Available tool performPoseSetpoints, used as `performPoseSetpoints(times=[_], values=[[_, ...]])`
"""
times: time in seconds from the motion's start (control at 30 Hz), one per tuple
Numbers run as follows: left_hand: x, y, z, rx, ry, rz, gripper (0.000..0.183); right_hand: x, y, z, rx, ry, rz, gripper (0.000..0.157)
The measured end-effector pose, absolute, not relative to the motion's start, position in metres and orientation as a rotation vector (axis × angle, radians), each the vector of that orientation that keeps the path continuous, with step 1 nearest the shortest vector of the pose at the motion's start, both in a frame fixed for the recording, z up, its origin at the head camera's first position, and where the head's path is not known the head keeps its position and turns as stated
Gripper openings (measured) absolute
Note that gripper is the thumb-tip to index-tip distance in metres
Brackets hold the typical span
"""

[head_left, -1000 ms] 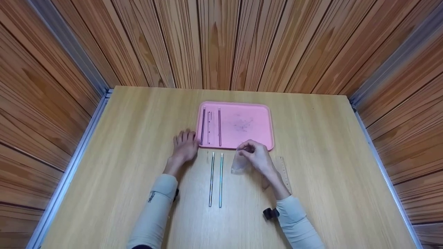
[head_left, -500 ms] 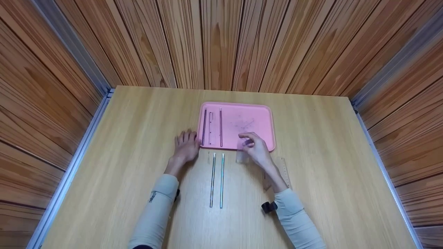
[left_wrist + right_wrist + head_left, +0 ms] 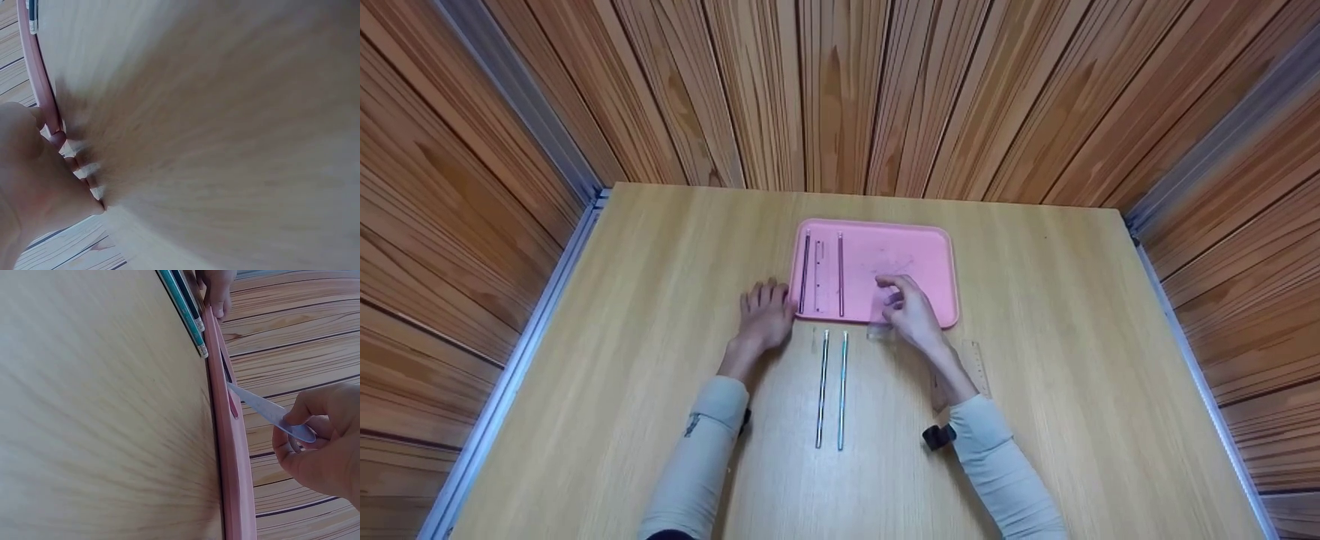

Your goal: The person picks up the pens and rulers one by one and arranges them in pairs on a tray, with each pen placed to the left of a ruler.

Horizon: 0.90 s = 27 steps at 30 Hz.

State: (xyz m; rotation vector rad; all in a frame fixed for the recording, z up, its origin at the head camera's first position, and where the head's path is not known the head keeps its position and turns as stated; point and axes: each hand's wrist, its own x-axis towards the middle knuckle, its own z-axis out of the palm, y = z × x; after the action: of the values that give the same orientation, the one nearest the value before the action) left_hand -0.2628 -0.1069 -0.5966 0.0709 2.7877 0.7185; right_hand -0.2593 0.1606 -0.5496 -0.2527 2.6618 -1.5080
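Clear plastic piece [image 3: 267, 406], above near rim of pink tray [image 3: 934, 259], pinched between thumb and fingers of right hand [image 3: 911, 311]; far end slants down toward tray, contact unclear. Looks thin, light, fairly stiff; probably smooth, could slip or crack if bent. Best grip: opposite faces, near upper edge. Left hand [image 3: 766, 321] spread, thumb at tray's near-left corner.

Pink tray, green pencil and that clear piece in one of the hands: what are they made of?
Pink tray: probably moulded plastic, smooth, from its rounded, seamless-looking rim. Green pencil: likely glossy painted wood, as light glints along it. Clear piece: seemingly thin plastic; pink shows through it.
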Motion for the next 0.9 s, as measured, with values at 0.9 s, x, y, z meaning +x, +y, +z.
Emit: performPoseSetpoints(times=[0.9], values=[[-0.261,-0.106,-0.596,0.067,2.787,0.721,0.056,-0.303,0.144,-0.561,-0.317,2.713,-1.380,0.056]])
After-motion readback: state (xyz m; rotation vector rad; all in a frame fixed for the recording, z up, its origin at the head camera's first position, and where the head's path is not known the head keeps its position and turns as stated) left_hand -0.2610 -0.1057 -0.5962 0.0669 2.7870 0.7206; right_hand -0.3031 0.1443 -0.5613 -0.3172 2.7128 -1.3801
